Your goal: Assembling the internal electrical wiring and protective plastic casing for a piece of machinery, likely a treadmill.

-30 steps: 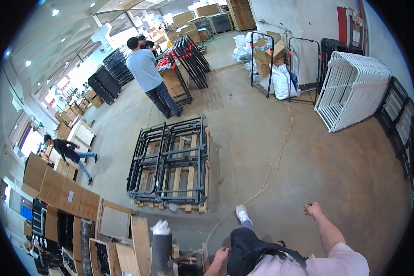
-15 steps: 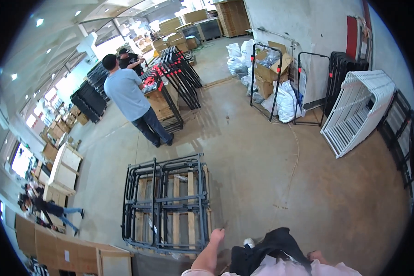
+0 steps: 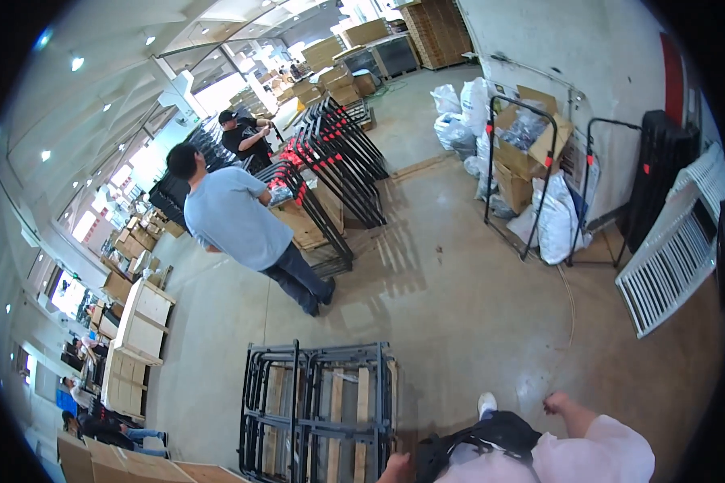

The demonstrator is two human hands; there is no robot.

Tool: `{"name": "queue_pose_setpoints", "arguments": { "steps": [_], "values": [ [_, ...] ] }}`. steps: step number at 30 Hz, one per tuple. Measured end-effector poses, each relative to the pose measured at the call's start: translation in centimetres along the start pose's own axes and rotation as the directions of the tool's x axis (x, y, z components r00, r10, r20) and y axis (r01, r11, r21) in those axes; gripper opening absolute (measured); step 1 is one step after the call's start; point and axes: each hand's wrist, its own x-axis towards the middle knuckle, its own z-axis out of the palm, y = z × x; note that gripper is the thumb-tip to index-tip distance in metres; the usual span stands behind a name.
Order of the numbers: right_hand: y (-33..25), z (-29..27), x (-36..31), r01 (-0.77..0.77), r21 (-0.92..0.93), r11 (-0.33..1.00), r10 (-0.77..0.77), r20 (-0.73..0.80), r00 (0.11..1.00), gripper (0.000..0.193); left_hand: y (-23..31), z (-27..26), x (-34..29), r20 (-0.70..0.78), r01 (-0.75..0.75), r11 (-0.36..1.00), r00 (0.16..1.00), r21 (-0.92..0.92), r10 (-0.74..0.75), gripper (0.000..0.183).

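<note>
My left hand is low in the view, beside the right edge of a stack of dark metal frames. Its fingers look closed around a thin thing too small to name. The frames lie flat on a wooden pallet. Out to the right, my right hand hangs over the bare floor with its fingers curled in, and nothing shows in it. Between my hands, dark cloth covers my legs, and one white shoe shows on the floor.
Ahead, a person in a light blue shirt stands beside upright black frames; another in black is beyond. White bags, an open carton and white racks line the right wall. Wooden crates stand left.
My view has shifted, so the pallet of frames sits lower. My right hand has swung forward and out from my side. My left hand has dropped toward the lower edge.
</note>
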Motion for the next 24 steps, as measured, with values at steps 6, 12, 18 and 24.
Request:
{"name": "queue_pose_setpoints", "arguments": {
  "steps": [6,12,18,24],
  "values": [
    [-27.0,-16.8,9.7,0.333,0.110,0.937,-0.301,-0.234,0.925,0.023,4.8,-5.7,3.8,0.333,0.264,0.724,0.942,-0.638,-0.050,0.028],
    [-42.5,-20.8,11.2,0.382,0.298,0.875,-0.291,-0.306,0.906,0.022,17.9,-13.3,17.4,0.048,-0.220,0.958,0.975,0.183,0.215,0.023],
    [-40.1,-14.6,15.7,0.332,-0.262,0.906,-0.313,0.113,0.943,0.024,31.0,-29.9,32.6,-0.061,-0.206,0.924,0.970,0.322,0.237,0.053],
    [-37.0,-17.9,26.9,0.496,-0.785,0.371,-0.349,0.376,0.858,0.030,54.4,-51.5,41.9,-0.329,-0.230,0.973,0.917,0.022,0.224,0.044]
  ]
}}
